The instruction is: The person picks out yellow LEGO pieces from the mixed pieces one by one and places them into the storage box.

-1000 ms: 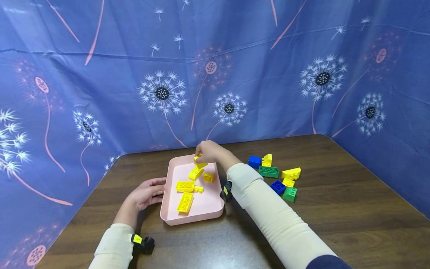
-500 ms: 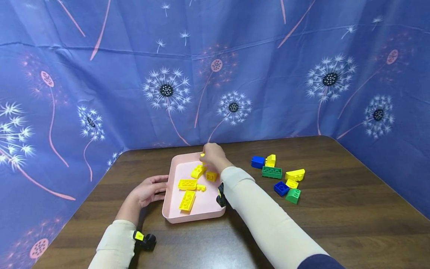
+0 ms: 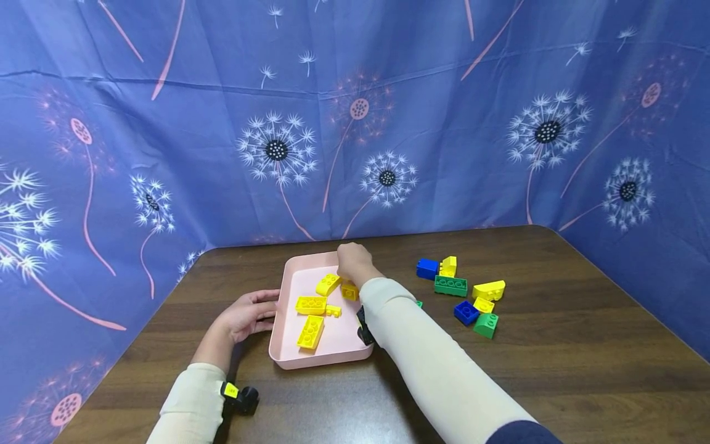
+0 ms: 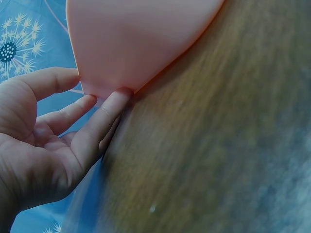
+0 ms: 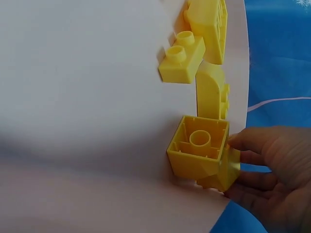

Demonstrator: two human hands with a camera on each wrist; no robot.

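A pink tray (image 3: 327, 356) holds several yellow toy bricks. My left hand (image 3: 249, 317) rests its fingertips against the outside of the tray's left wall, fingers fairly straight; the left wrist view shows this same hand (image 4: 63, 126) at the tray's corner. At the far right corner of the tray, my right hand (image 3: 356, 264) reaches in. There, in the right wrist view, its thumb and fingers pinch a yellow brick (image 5: 231, 170), partly hidden behind an upside-down square yellow brick (image 5: 199, 138). A small two-stud brick (image 5: 182, 60) and a rounded brick (image 5: 210, 92) lie nearby.
Right of the tray on the brown table (image 3: 554, 345) lie loose bricks: blue (image 3: 427, 268), green (image 3: 450, 285), a rounded yellow one (image 3: 489, 290) and several others. The right forearm crosses over the tray's right wall. A blue dandelion-print cloth (image 3: 333, 154) hangs behind the table.
My right hand has carried its yellow brick from above the tray's back edge down into the far right corner. The left hand stays on the wall. The head view has shifted slightly.
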